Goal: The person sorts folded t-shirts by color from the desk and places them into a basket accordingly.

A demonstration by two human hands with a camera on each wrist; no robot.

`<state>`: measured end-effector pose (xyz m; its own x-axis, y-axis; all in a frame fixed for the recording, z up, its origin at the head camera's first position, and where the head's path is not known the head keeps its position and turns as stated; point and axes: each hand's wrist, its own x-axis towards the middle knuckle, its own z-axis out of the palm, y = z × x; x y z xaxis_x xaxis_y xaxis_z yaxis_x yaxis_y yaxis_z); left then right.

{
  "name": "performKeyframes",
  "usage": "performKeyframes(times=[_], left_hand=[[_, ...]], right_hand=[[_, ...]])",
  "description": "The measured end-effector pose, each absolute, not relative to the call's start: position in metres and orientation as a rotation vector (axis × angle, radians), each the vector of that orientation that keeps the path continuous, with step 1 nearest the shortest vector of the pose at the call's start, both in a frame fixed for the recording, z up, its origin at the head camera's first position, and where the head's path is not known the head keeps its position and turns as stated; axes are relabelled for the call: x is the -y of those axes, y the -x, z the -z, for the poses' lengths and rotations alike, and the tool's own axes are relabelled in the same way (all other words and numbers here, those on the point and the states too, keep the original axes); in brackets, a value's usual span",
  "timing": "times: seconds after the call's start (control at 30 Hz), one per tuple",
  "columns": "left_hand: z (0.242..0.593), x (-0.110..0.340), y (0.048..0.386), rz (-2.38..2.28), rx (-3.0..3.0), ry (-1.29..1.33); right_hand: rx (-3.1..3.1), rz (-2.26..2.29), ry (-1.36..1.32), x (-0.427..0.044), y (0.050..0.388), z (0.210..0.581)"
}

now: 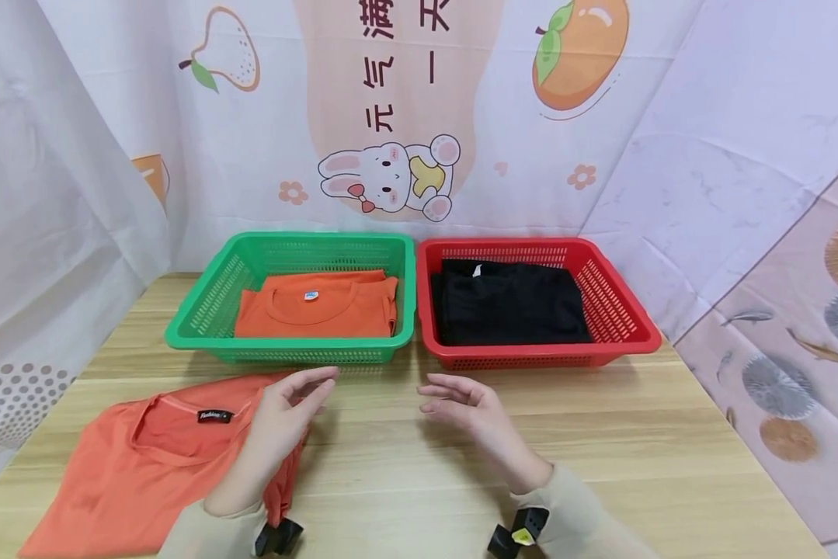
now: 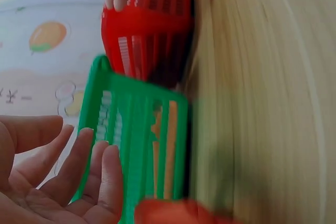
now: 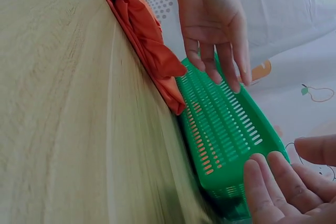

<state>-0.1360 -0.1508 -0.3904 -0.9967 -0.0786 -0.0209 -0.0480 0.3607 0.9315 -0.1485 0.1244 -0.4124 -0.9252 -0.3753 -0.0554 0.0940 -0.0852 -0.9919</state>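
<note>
Hovering above the table (image 1: 391, 489), your left hand (image 1: 286, 411) and right hand (image 1: 476, 410) face each other with a gap between their fingertips. The fingers of both are released and bent a little, thumbs apart from them, grasping nothing.

Nearest to your left fingers is the shirt (image 1: 125, 473), orange, lying on the table to their left and back toward you. Your left forearm passes over its right side, and the fingers themselves are apart from the cloth. Its collar, with a black label (image 1: 214, 417), lies left of your left wrist.

Just beyond your left fingertips stands the green basket (image 1: 286, 344); the orange clothes (image 1: 317, 310) folded inside it lie farther from those fingers than its near rim. Beyond your right fingers and a little to their right stands the red basket (image 1: 544, 351), close beside the green one, with black clothes (image 1: 512, 307) folded in it. Past both baskets, farthest from your fingers, hangs a printed curtain (image 1: 237, 171). Behind your fingers, a black device sits at each wrist: one at the left (image 1: 279, 537), one at the right (image 1: 519, 532).
</note>
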Motion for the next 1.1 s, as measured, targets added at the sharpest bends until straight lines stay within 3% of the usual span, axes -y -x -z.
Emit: performKeyframes(times=[1.1], left_hand=[[0.404, 0.284, 0.107, 1.2, 2.819, -0.289]], right_hand=[[-1.684, 2.027, 0.285, -0.065, 0.152, 0.419]])
